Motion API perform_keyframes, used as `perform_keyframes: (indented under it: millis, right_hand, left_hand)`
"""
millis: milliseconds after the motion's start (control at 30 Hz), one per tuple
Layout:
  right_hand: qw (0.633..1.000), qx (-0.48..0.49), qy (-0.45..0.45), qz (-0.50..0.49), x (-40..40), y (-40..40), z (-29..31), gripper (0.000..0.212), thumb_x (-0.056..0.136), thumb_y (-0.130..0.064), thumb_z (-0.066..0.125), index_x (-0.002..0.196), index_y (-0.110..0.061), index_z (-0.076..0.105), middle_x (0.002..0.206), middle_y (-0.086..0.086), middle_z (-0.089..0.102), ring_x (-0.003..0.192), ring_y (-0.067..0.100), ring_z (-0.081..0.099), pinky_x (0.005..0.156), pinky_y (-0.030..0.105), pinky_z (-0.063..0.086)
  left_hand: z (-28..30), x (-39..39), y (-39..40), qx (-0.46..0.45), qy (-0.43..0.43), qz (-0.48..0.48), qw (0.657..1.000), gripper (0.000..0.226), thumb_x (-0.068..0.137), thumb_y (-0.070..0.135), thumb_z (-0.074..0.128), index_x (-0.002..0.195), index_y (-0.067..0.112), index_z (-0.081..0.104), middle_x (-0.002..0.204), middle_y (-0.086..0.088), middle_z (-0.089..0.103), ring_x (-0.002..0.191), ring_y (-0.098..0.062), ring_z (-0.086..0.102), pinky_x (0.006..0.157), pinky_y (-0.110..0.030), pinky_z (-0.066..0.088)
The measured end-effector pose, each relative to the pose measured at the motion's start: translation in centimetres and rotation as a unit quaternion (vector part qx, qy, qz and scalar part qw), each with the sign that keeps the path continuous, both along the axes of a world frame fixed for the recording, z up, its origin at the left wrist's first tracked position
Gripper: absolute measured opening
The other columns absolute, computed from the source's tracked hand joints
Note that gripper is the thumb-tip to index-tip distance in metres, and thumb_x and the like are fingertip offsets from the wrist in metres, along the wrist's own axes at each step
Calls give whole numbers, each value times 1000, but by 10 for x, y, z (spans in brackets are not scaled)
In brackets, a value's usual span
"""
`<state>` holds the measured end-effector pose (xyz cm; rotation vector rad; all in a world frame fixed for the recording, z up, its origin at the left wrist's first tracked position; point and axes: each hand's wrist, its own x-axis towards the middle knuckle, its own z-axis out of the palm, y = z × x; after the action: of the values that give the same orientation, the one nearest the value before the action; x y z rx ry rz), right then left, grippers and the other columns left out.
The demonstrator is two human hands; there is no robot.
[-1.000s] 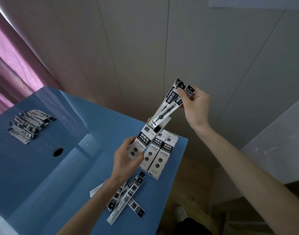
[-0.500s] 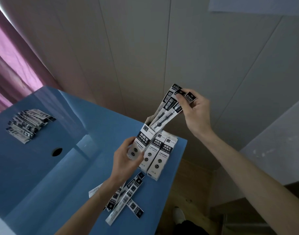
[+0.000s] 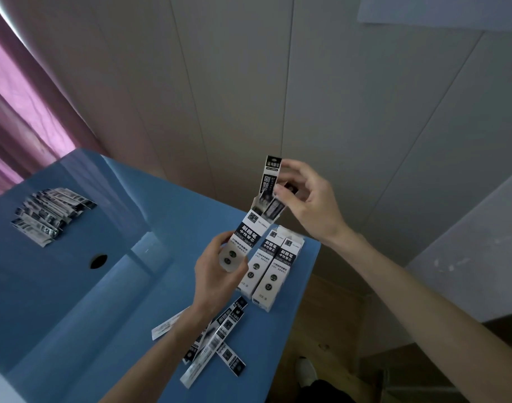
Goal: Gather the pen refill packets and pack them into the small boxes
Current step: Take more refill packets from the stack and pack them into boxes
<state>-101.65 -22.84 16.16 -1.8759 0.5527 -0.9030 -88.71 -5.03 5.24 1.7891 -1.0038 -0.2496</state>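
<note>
Head view looks down on a blue table (image 3: 74, 301) whose near edge carries a loose scatter of refill packets (image 3: 217, 341), lying crossed over one another just right of the left forearm. Beyond them the left hand (image 3: 217, 269) grips the lower end of an open small box (image 3: 243, 239), fingers and thumb curled round it, holding it tilted up off the table. Right beside it, two more boxes (image 3: 275, 266) lie side by side on the table near its right edge. Above the held box's open mouth, the right hand (image 3: 304, 199) pinches a bundle of packets (image 3: 270, 181) between thumb and fingertips; their lower ends sit inside the box, their tops stand clear of it. Far left on the table lies a separate pile of packets (image 3: 50, 213), well apart from both hands.
</note>
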Motion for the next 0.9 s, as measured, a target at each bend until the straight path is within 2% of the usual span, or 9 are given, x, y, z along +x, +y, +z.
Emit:
perform_keyframes:
  millis: [100, 200, 300, 400, 533, 633, 700, 767, 900]
  right_hand:
    - [999, -29, -9, -32, 2, 2, -5, 53, 98, -19, 68, 147, -20, 50, 122, -5, 71, 102, 7, 71, 81, 28, 61]
    - [999, -47, 7, -28, 5, 7, -14, 50, 99, -28, 66, 147, -26, 51, 122, -6, 69, 100, 6, 70, 83, 31, 61]
    - [993, -100, 37, -53, 6, 8, -27, 39, 102, -33, 61, 140, -25, 58, 112, -5, 69, 99, 5, 66, 88, 37, 59]
    - [990, -83, 33, -106, 9, 6, -31, 32, 99, -27, 65, 131, -23, 64, 114, -3, 70, 103, 3, 68, 92, 36, 59]
    - [983, -136, 107, -62, 14, 9, -39, 20, 99, -30, 65, 117, -24, 72, 109, -11, 68, 102, 3, 62, 100, 42, 50]
    - [976, -172, 110, -80, 13, 9, -42, 17, 99, -29, 66, 111, -22, 76, 106, -11, 70, 107, 6, 58, 101, 41, 47]
    - [971, -187, 121, -89, 15, 8, -46, 19, 100, -28, 64, 111, -19, 77, 109, -9, 70, 110, 11, 56, 98, 40, 47]
    - [962, -199, 177, -60, 21, 7, -53, 25, 103, -30, 58, 114, -18, 77, 114, -5, 67, 113, 16, 53, 99, 42, 46]
    - [951, -132, 279, -35, 29, -5, -70, 43, 109, -40, 40, 137, -17, 63, 133, 3, 57, 127, 20, 46, 109, 45, 40]
  left_hand:
    - [0, 2, 1, -1, -6, 14, 1000, 49, 83, 17, 80, 127, 28, 60, 116, 21, 69, 107, -6, 68, 86, -40, 60]
    - [-2, 2, 2, -1, -10, 16, 1000, 49, 83, 18, 80, 127, 27, 60, 117, 21, 70, 107, -6, 68, 86, -38, 60]
    - [-4, 4, 4, 8, -11, 18, 1000, 50, 83, 23, 80, 128, 28, 59, 118, 20, 69, 107, -7, 67, 85, -41, 60]
    - [-5, 6, 5, 12, -23, 20, 999, 52, 84, 23, 80, 130, 28, 58, 121, 17, 68, 108, -8, 67, 88, -43, 59]
    - [-5, 6, 5, 14, -14, 29, 999, 49, 83, 22, 79, 128, 29, 59, 116, 20, 69, 105, -6, 67, 86, -41, 59]
    - [-7, 9, 8, 19, -18, 32, 999, 49, 82, 30, 76, 128, 32, 58, 117, 20, 68, 105, -7, 66, 88, -42, 58]
    - [-7, 11, 8, 26, -24, 33, 999, 50, 82, 32, 74, 129, 32, 57, 117, 18, 68, 106, -7, 65, 89, -41, 58]
    - [-7, 14, 7, 44, -35, 39, 998, 49, 82, 32, 74, 129, 35, 57, 116, 19, 67, 105, -6, 64, 88, -40, 57]
    - [-10, 26, 1, 107, -52, 59, 991, 48, 81, 36, 75, 125, 43, 58, 107, 22, 66, 95, -4, 63, 79, -37, 58]
